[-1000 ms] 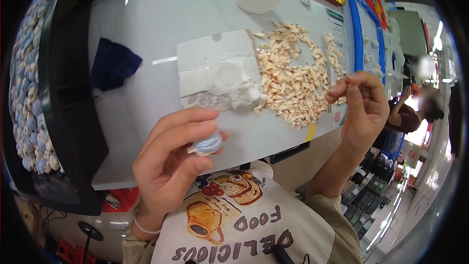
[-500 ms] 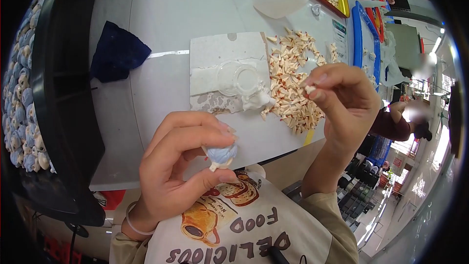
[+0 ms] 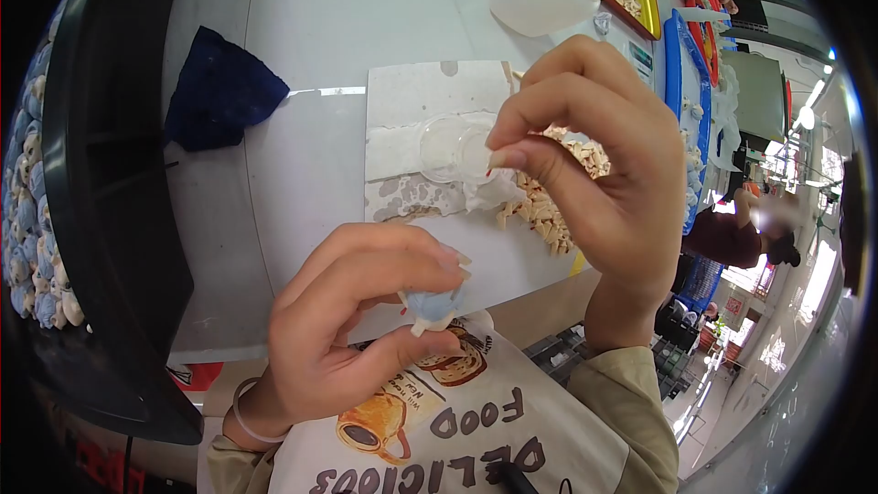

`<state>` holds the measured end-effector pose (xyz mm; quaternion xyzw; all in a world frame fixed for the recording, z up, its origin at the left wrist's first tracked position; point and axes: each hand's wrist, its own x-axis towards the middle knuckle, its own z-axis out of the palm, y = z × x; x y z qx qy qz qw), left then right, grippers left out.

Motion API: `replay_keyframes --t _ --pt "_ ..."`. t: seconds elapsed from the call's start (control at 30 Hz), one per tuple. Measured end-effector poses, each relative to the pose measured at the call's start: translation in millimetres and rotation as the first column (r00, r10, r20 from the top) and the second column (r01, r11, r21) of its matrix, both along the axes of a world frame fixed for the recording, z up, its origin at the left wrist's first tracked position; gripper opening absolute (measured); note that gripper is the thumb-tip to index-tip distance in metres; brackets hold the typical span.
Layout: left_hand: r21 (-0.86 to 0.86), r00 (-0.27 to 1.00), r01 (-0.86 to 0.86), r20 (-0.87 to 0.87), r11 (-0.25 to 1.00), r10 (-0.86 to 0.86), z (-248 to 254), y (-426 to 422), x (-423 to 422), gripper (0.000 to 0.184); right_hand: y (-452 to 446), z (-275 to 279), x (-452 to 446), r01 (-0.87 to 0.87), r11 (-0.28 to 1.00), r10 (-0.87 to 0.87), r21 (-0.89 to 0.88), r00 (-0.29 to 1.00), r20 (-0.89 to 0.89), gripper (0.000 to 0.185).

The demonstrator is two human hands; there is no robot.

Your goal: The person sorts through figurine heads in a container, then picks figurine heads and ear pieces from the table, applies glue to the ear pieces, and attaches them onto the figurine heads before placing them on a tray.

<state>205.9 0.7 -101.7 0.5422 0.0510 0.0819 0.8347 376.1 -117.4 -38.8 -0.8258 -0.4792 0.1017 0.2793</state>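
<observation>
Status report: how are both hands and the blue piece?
Left hand: holding blue piece. Right hand: pinching tiny piece, mostly hidden. In the way: right hand, partly covering cream pile.

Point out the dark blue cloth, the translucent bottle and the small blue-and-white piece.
Dark blue cloth [image 3: 222,91], head view: middle of its fabric.
Translucent bottle [image 3: 547,0], head view: its body.
Small blue-and-white piece [image 3: 433,305], head view: its blue part.

Held piece [image 3: 434,304]: pale blue, cream. Small loose pieces [image 3: 543,217]: cream. Cloth [image 3: 224,91]: navy. Apron [image 3: 572,430]: off-white, brown print.
</observation>
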Motion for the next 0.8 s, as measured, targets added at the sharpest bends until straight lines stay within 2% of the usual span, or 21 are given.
replay_keyframes --t 0.07,0.17,0.23,0.3,0.4,0.43,0.5,0.67,0.8 --pt "-0.003 1.000 0.001 -0.020 1.000 -0.001 0.0 0.6 0.3 0.035 1.2 -2.0 -1.9 -0.014 1.000 0.014 0.007 1.000 -0.002 0.011" --pt "0.027 0.999 0.005 0.041 1.000 -0.006 -2.6 0.0 -0.3 0.037 1.2 -5.8 -1.7 -0.003 0.999 0.003 0.035 1.000 -0.005 0.012" --pt "-0.054 1.000 -0.009 0.012 0.999 0.010 -1.9 -1.1 -1.1 0.038 0.4 -6.0 -2.2 0.005 0.998 -0.006 0.055 1.000 0.023 0.012" --pt "-0.051 1.000 0.004 0.011 0.999 -0.003 -2.1 0.9 -2.2 0.039 -1.0 -3.6 -5.1 0.008 0.997 -0.011 0.070 0.999 0.050 0.013" --pt "-0.077 0.999 0.004 0.037 0.997 -0.002 -4.2 0.6 -2.1 0.039 -7.7 2.7 -19.4 0.053 0.986 -0.041 0.157 0.996 -0.076 0.014" --pt "-0.105 0.998 -0.001 0.065 0.995 0.008 -4.7 -0.1 -1.8 0.039 -11.3 2.7 -26.0 0.080 0.968 -0.037 0.239 0.983 -0.177 0.015" --pt "-0.073 0.996 -0.017 0.083 0.997 0.023 -4.4 -0.4 -1.2 0.040 -18.6 2.0 -40.1 0.119 0.941 -0.029 0.318 0.961 -0.275 0.016" --pt "-0.081 0.995 -0.035 0.089 0.996 0.042 -4.3 -0.7 -1.6 0.042 -28.7 -8.3 -62.2 0.146 0.934 0.029 0.325 0.877 -0.479 0.021" --pt "0.050 0.994 -0.047 0.103 0.998 0.042 -5.6 -1.6 -2.5 0.040 -29.1 -16.5 -67.8 0.201 0.919 0.028 0.338 0.824 -0.566 0.025"
